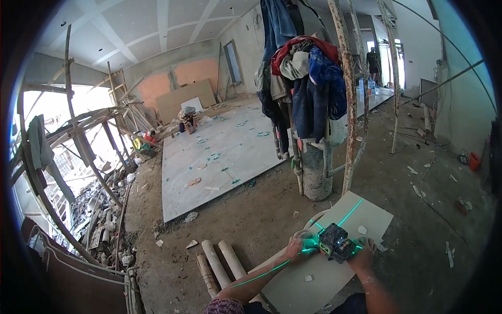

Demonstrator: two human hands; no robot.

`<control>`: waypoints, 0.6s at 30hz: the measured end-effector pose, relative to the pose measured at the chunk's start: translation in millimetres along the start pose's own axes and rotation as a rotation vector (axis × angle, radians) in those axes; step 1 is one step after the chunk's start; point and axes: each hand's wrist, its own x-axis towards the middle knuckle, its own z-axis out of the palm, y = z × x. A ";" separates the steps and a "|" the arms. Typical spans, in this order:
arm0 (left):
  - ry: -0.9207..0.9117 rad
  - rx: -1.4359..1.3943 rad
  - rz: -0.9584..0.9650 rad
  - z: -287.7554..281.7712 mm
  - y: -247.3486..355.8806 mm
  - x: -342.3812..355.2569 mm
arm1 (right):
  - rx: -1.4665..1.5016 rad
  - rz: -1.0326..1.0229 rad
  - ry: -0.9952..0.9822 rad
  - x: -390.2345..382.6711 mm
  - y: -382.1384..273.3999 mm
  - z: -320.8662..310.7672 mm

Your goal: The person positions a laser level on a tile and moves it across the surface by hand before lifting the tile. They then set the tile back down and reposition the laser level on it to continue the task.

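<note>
In the lower right, a dark, dusty laser level (336,243) throws green lines over a pale board (306,289) on the ground. My left hand (302,243) grips the level's left side, fingers closed and partly washed out by green light. On its other side my right hand (362,253) also has closed fingers against the casing. A green line runs along my left forearm. Small white chips lie on the board, one just right of the level.
Pale pipes (214,261) lie left of the board. A pillar (317,183) with scaffold poles and hung clothes stands ahead. Beyond, a person (188,120) crouches on newly tiled floor (209,167); another person (373,63) stands far right. Bamboo scaffolding (78,131) and rubble line the left side.
</note>
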 end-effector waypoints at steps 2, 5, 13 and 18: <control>0.050 -0.012 0.027 -0.7 3.2 0.5 | -0.015 -0.005 -0.003 -0.8 0.0 0.0; 0.043 -0.010 0.031 -2.5 6.6 -1.7 | -0.003 -0.005 0.017 0.1 -4.4 -4.6; 0.147 -0.024 0.123 5.0 -28.0 -9.0 | -0.015 -0.068 0.073 0.0 -11.2 -6.7; 0.010 -0.211 0.266 -5.8 10.5 14.4 | 0.117 0.198 -0.246 -18.2 21.3 19.7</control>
